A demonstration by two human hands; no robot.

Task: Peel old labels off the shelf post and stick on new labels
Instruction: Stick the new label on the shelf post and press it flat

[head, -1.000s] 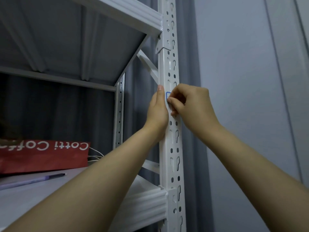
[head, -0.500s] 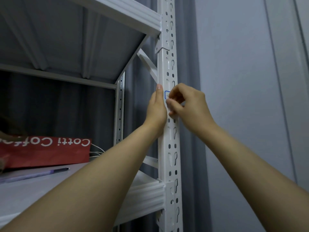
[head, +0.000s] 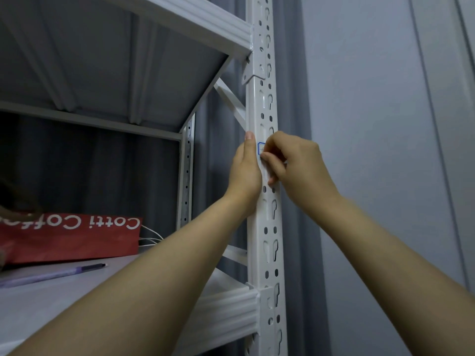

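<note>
Count: one red paper bag point(head: 69, 237) lying on lower shelf point(head: 51, 299), one purple pen point(head: 51, 274) lying in front of it, one blue-bordered label point(head: 260, 148), two hands. Bag contents not showing. Left hand point(head: 245, 170) lying flat against left edge of white shelf post point(head: 267, 227), fingers straight, gripping nothing. Label sitting on post face between both hands. Right hand point(head: 295, 163) curling, thumb and fingertips pinching at label's right edge.
</note>
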